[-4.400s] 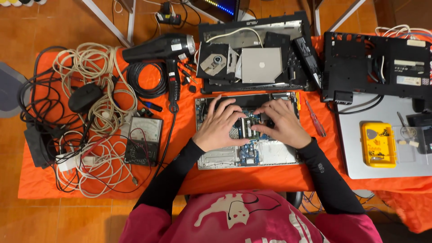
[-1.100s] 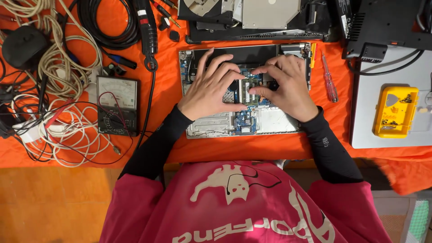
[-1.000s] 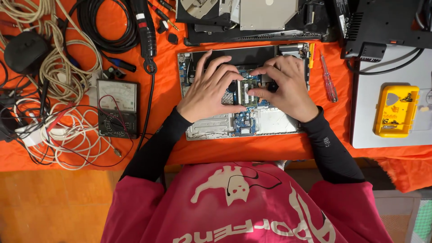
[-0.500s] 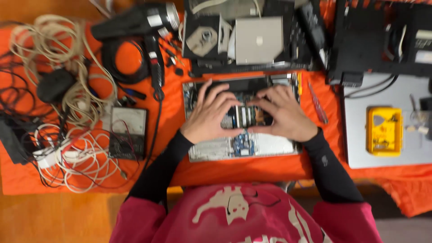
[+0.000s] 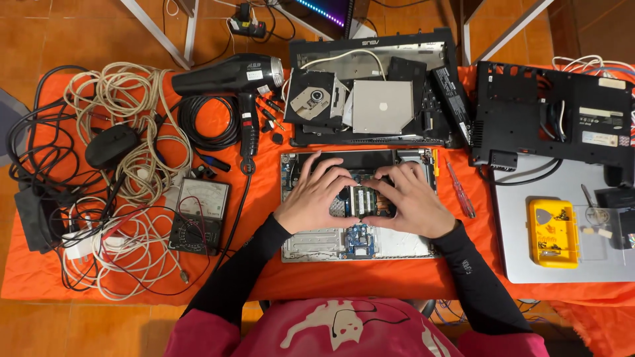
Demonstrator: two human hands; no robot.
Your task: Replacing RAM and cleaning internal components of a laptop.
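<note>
Head view is showing both hands working inside an opened laptop base (image 5: 360, 235) lying at the middle of the orange cloth (image 5: 317, 277), near its front edge. The left hand (image 5: 312, 198) is resting on the left half of the base with its fingers spread and curled down, fingertips bearing on the left end of a memory module (image 5: 362, 200) seated in the board; the right hand (image 5: 411, 201) is mirroring it from the right, fingers likewise spread, thumb and forefinger closing toward the module's right end. Neither hand is gripping anything free; both are pressing at the module's edges, so the step in hand is looking like working the module at its slot, though whether it is being seated or released I cannot tell. The next move is calling for even pressure at both ends and for keeping fingers off the small blue board (image 5: 359, 239) just below. A red screwdriver (image 5: 460, 190) is lying just beside the base on its right, a black hair dryer (image 5: 231, 76) and an analogue meter (image 5: 198, 215) are lying toward the left, and a yellow parts box (image 5: 552, 233) is sitting on a grey laptop lid (image 5: 522, 264) at the right edge. Compared with half a second ago the hands are staying on the same spot, while the camera is steadying into a sharper look.
</note>
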